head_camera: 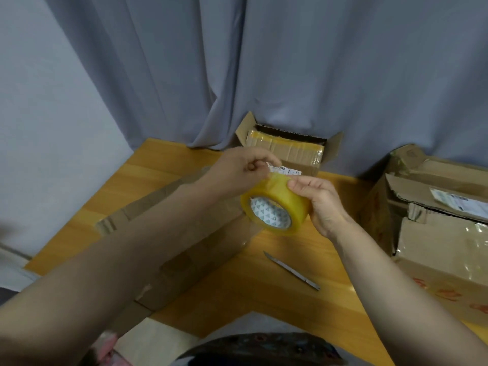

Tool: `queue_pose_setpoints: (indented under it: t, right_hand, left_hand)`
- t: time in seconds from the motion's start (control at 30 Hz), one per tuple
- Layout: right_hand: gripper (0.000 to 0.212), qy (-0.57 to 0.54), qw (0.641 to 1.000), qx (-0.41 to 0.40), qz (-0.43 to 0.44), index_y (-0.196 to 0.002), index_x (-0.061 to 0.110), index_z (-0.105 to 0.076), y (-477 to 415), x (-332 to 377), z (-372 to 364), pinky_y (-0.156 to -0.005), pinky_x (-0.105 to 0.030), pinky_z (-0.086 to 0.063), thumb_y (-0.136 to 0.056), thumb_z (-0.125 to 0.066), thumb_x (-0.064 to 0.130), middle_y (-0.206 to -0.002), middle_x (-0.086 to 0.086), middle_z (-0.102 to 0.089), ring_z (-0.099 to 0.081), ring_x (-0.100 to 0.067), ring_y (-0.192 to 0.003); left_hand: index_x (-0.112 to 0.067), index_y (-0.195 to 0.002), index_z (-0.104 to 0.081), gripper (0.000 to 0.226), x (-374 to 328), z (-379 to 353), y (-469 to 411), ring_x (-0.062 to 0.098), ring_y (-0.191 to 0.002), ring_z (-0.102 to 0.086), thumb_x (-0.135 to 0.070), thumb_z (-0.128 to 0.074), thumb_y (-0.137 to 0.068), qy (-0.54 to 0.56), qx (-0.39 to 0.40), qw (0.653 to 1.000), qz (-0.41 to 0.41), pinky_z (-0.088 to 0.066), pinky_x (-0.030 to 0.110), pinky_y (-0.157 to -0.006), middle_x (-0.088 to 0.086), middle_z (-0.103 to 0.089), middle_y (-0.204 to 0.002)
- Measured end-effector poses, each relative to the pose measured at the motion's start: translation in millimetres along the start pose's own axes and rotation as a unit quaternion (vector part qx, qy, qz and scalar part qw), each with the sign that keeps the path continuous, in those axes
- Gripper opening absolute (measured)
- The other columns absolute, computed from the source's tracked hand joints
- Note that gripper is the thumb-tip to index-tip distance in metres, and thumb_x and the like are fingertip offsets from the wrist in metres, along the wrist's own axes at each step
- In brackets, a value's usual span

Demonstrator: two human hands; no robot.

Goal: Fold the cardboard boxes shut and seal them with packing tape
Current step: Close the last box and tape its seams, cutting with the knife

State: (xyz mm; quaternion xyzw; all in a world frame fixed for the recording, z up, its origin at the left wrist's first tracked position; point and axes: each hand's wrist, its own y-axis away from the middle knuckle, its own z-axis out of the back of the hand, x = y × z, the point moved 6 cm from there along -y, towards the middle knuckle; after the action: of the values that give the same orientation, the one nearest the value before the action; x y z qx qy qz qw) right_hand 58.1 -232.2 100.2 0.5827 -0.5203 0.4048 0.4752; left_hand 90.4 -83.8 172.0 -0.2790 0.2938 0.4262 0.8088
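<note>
A yellowish, see-through tape roll (274,206) tilts at centre above 1 long brown box (200,233), with 1 open-flapped box (285,149) at 12 o'clock and battered boxes (435,233) at 3 o'clock.

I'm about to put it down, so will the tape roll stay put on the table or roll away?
On its curved rim the tape roll would probably roll, being round; laid flat it should sit still. The wooden table looks smooth, so a nudge might slide it.

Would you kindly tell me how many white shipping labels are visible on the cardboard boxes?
2. One label is on the open back box, partly behind the left hand; the other label is on a flap of the right box. Hidden faces may carry more.
</note>
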Motion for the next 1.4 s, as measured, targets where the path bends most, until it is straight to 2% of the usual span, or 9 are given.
queue_pose_setpoints:
  t: [0.1, 0.2, 0.43, 0.57, 0.7, 0.83, 0.97, 1.13, 1.4]
  right_hand:
    - [0.015, 0.031, 0.999, 0.004, 0.014, -0.093, 0.011, -0.071, 1, 6, -3, -0.082, -0.029, -0.053, -0.086, -0.059, 0.004, -0.086, -0.004, -0.074, -0.068, -0.018, -0.084]
    - [0.018, 0.038, 0.999, -0.003, 0.033, -0.097, 0.013, -0.07, -1, 11, -6, -0.085, -0.024, -0.053, -0.087, -0.059, 0.003, -0.089, 0.001, -0.074, -0.068, -0.014, -0.089]
    - [0.035, 0.044, 0.998, -0.018, 0.048, -0.117, 0.005, -0.063, 1, 13, -9, -0.077, -0.016, -0.051, -0.084, -0.059, -0.007, -0.093, -0.001, -0.07, -0.066, -0.005, -0.083]
    - [0.045, 0.037, 0.998, 0.016, 0.039, -0.121, 0.005, -0.06, 3, 15, -14, -0.08, -0.022, -0.054, -0.077, -0.067, -0.001, -0.098, -0.002, -0.071, -0.067, -0.011, -0.089]
    - [0.026, 0.063, 0.997, 0.052, 0.005, -0.096, 0.01, -0.067, 7, 12, -20, -0.065, -0.024, -0.055, -0.076, -0.066, 0.026, -0.078, -0.002, -0.072, -0.068, -0.013, -0.068]
    - [0.039, 0.045, 0.999, 0.02, -0.02, -0.072, 0.0, -0.067, 7, 17, -19, -0.05, -0.025, -0.055, -0.085, -0.06, 0.036, -0.055, -0.014, -0.065, -0.061, -0.018, -0.044]
    - [0.04, 0.009, 0.998, 0.04, -0.045, -0.079, 0.0, -0.069, 5, 24, -18, -0.05, -0.027, -0.055, -0.075, -0.063, 0.039, -0.059, -0.018, -0.064, -0.062, -0.022, -0.048]
    - [0.036, 0.007, 0.994, 0.095, -0.059, -0.091, -0.01, -0.063, 2, 29, -19, -0.057, -0.032, -0.057, -0.074, -0.066, 0.021, -0.067, -0.024, -0.066, -0.066, -0.03, -0.056]
    - [0.038, 0.051, 0.985, 0.131, -0.1, -0.085, -0.014, -0.062, 5, 23, -17, -0.059, -0.032, -0.057, -0.074, -0.057, 0.022, -0.066, -0.025, -0.066, -0.064, -0.03, -0.055]
  left_hand:
    - [-0.014, -0.104, -0.068, 0.017, 2, 4, 0, 0.014, -0.084, -0.064, -0.022, -0.062, -0.089, 0.051, 0.023, 0.996, 0.066, -0.052, 0.036, -0.086, 0.001, -0.068, -0.086]
    - [-0.014, -0.09, -0.063, 0.031, 3, -3, 1, 0.017, -0.073, -0.055, -0.043, -0.07, -0.08, -0.03, 0.034, 0.995, 0.094, -0.048, 0.038, -0.072, 0.007, -0.059, -0.078]
    - [-0.01, -0.096, -0.075, 0.016, 4, -5, 2, 0.013, -0.097, -0.061, -0.02, -0.069, -0.085, -0.035, -0.1, 0.992, 0.07, -0.046, 0.029, -0.088, 0.002, -0.069, -0.102]
    - [-0.006, -0.096, -0.07, 0.017, 1, -4, 2, 0.018, -0.087, -0.063, -0.018, -0.058, -0.092, -0.082, -0.143, 0.986, 0.027, -0.049, 0.035, -0.079, 0.005, -0.071, -0.094]
    - [-0.009, -0.102, -0.065, 0.021, 7, 3, 0, 0.019, -0.087, -0.062, -0.023, -0.05, -0.097, -0.141, -0.159, 0.977, 0.032, -0.047, 0.033, -0.075, 0.005, -0.069, -0.095]
    - [-0.013, -0.102, -0.063, 0.024, 16, 5, -7, 0.018, -0.089, -0.06, -0.029, -0.047, -0.098, -0.145, -0.138, 0.978, 0.065, -0.049, 0.041, -0.079, 0.002, -0.068, -0.096]
    - [-0.01, -0.096, -0.064, 0.023, 24, 13, -15, 0.017, -0.088, -0.06, -0.029, -0.049, -0.097, -0.115, -0.138, 0.979, 0.092, -0.048, 0.037, -0.079, 0.002, -0.067, -0.094]
    - [-0.015, -0.067, -0.06, 0.027, 46, 22, -27, 0.005, -0.057, -0.058, -0.016, -0.055, -0.094, -0.029, -0.118, 0.984, 0.134, -0.044, 0.022, -0.061, -0.009, -0.06, -0.061]
    - [-0.006, -0.065, -0.064, 0.032, 107, 62, -46, 0.016, -0.056, -0.049, -0.018, -0.058, -0.094, -0.074, -0.107, 0.968, 0.214, -0.049, 0.037, -0.075, 0.0, -0.052, -0.054]
